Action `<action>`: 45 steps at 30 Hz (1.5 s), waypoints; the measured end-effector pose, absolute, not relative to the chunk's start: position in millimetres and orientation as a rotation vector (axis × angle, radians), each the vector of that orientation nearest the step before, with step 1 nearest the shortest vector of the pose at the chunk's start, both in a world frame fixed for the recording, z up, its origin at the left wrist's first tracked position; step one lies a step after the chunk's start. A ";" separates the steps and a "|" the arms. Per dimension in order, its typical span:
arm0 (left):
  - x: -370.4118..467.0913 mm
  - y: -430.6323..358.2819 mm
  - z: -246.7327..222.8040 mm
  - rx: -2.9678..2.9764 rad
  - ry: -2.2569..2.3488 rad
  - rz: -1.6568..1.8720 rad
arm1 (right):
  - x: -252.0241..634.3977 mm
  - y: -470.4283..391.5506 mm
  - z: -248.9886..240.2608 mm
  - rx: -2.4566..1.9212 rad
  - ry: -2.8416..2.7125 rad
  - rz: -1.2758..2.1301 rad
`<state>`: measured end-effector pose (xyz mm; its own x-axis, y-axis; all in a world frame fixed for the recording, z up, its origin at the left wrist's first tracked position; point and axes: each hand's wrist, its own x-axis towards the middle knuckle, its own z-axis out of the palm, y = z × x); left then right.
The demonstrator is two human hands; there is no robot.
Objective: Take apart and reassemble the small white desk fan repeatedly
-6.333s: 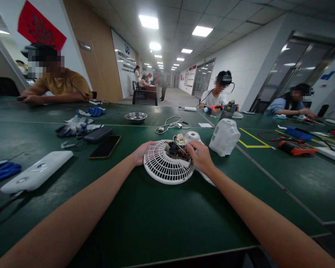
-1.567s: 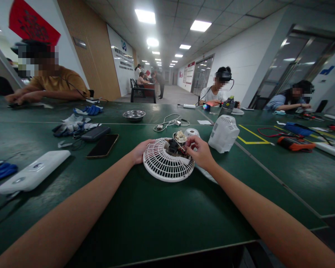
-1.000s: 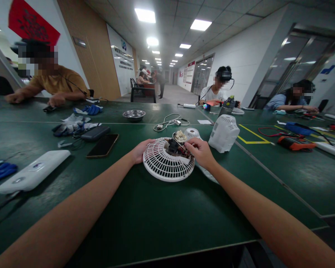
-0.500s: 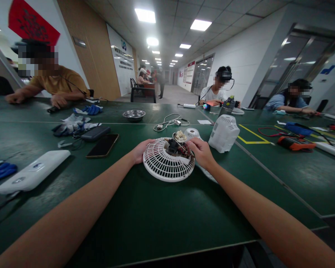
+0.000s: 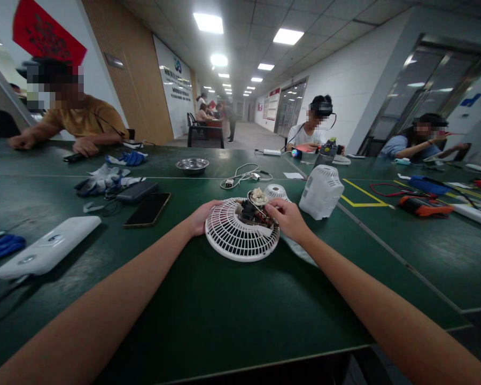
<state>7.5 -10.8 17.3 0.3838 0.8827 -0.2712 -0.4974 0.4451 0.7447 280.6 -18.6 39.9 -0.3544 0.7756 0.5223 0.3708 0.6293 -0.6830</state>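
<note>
A round white fan grille (image 5: 240, 243) is held tilted just above the green table. My left hand (image 5: 203, 218) grips its left rim, fingers partly hidden behind it. On the grille's upper right sits a dark fan motor (image 5: 248, 212) with wires and a cream-coloured piece (image 5: 258, 197) at its top. My right hand (image 5: 286, 216) is closed at the motor's right side, thumb and fingertips together by the wires; exactly what they pinch is too small to make out. Behind that hand stands a white round part (image 5: 276, 191), and a pale flat piece lies partly under my right forearm.
A white plastic housing (image 5: 322, 192) stands right of my hands. Left lie a phone (image 5: 147, 209), a white power bank (image 5: 48, 247) and gloves (image 5: 104, 180). Farther back are a metal bowl (image 5: 192, 165) and a white cable (image 5: 240, 175). An orange-black meter (image 5: 425, 207) lies right. Co-workers sit opposite.
My right hand's fingers have shifted slightly at the motor's side. The grille and my left hand stay almost still. A co-worker at far right has raised their hands.
</note>
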 end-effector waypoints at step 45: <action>5.2 -7.7 13.2 0.621 0.771 0.971 | 271.1 -35.3 44.7 -0.835 -1.879 0.752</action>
